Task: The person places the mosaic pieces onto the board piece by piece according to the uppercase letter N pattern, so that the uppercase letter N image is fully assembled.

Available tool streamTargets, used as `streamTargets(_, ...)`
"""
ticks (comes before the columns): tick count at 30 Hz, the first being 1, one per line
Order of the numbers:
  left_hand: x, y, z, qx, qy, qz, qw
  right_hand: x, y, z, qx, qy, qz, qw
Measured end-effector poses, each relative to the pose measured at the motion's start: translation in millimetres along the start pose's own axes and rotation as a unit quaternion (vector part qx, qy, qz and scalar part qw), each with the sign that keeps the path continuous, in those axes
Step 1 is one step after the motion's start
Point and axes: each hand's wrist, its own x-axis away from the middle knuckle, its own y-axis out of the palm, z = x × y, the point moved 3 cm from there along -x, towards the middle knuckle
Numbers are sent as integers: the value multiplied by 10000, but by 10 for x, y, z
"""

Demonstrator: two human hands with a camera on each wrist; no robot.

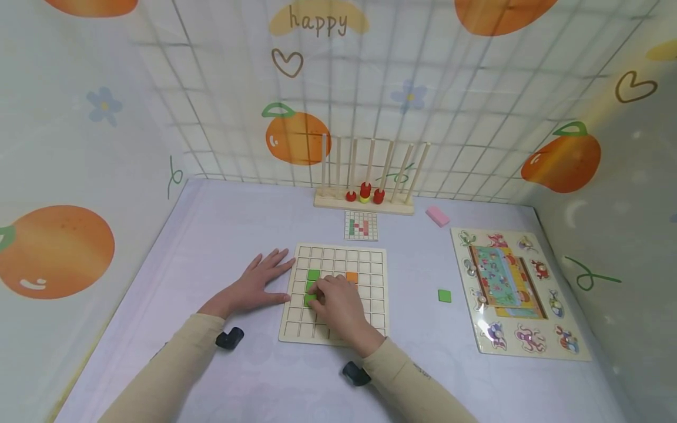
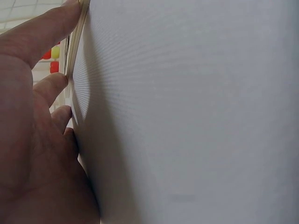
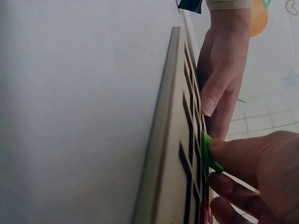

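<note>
A square wooden grid board lies on the table. Down its left part runs a short column of green tiles, and an orange tile sits further right. My right hand is over the board. Between its thumb and fingers it pinches a green tile, which looks tilted against the grid in the right wrist view. That hand hides part of the middle cells. My left hand lies with spread fingers at the board's left side. Its thumb and a fingertip touch the board's edge.
Behind the board lies a small pattern card, and beyond it a wooden peg stand with red and yellow beads. To the right are a pink block, a loose green tile and a sea-animal puzzle board.
</note>
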Motion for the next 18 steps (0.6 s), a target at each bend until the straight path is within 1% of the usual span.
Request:
streamTargets(7,1,16,-28,20,23,48,10000,-10,19,-5,47,-11,6,10000)
streamTargets(12,-6,24,-34,18,10,11,10000,-5,25,-1,88,-35,30,10000)
streamTargets(18,-8,21,-39,10,17,24,10000,27,-22,35,-51,-93,148,9998)
